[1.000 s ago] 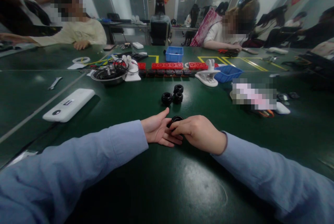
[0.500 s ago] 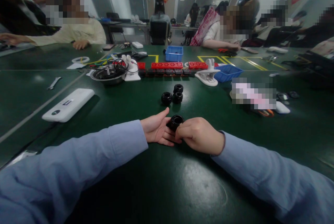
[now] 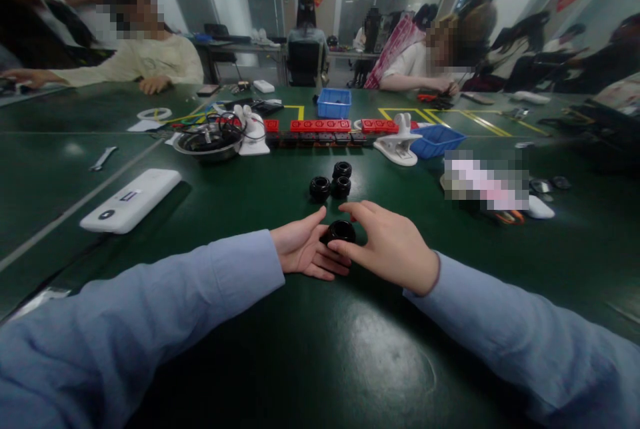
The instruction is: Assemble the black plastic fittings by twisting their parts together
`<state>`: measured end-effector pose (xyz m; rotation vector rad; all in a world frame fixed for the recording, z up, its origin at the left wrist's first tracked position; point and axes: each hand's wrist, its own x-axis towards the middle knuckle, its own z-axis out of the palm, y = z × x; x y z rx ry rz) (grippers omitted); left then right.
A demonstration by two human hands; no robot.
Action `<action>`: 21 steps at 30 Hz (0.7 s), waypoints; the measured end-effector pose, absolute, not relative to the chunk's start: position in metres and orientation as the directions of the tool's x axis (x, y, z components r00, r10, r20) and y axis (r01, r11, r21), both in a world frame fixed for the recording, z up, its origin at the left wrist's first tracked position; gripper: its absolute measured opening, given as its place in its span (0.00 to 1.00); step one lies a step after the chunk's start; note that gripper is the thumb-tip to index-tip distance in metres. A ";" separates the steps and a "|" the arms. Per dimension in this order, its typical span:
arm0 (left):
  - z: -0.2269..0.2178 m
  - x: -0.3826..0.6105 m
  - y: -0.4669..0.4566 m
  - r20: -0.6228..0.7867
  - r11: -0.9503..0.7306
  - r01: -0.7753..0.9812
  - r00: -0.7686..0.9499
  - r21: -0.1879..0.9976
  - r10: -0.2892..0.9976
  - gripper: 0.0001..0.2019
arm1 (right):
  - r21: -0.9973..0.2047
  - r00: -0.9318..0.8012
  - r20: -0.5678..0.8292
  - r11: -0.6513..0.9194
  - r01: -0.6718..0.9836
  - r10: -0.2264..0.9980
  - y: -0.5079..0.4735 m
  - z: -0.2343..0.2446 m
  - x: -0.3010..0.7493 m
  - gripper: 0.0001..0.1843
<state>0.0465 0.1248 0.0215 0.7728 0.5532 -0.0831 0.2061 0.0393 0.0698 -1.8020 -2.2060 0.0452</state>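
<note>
A glossy black ring-shaped piece (image 3: pixel 341 229) with a wide round hole lies at the fingers of my left hand (image 3: pixel 306 249). That hand is palm up, its thumb raised and its fingers stretched out flat. From the right, my right hand (image 3: pixel 390 242) arches over the piece with thumb and fingers apart. Its thumb overlaps the near side of the piece; whether it presses on it I cannot tell. Just beyond my hands stand three more black ring-shaped pieces: one on the left (image 3: pixel 320 188), one on the right (image 3: pixel 342 186) and one behind (image 3: pixel 343 170).
A white oblong device (image 3: pixel 133 202) and a wrench (image 3: pixel 104 158) lie left. Farther back are a metal bowl (image 3: pixel 207 146), white clips (image 3: pixel 400 142), red-topped blocks (image 3: pixel 320 125) and blue bins (image 3: pixel 334 104). Glasses (image 3: pixel 550 184) lie right. People sit across the green table (image 3: pixel 240 196).
My right hand has gone from a closed pinch at the near side of the black piece to spread fingers above it. The left hand stays nearly still.
</note>
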 end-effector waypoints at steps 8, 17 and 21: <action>0.022 0.046 0.124 -0.496 0.723 0.263 0.860 0.639 0.125 0.35 | -0.096 -0.185 0.173 0.204 0.974 0.967 0.044 0.061 0.196 0.14; 0.019 0.046 0.126 -0.508 0.715 0.278 0.853 0.641 0.123 0.36 | -0.198 -0.342 0.137 0.364 0.910 0.930 0.041 0.059 0.203 0.15; 0.019 0.047 0.126 -0.513 0.726 0.283 0.851 0.627 0.111 0.36 | -0.299 -0.399 0.154 0.428 0.853 0.904 0.042 0.056 0.209 0.19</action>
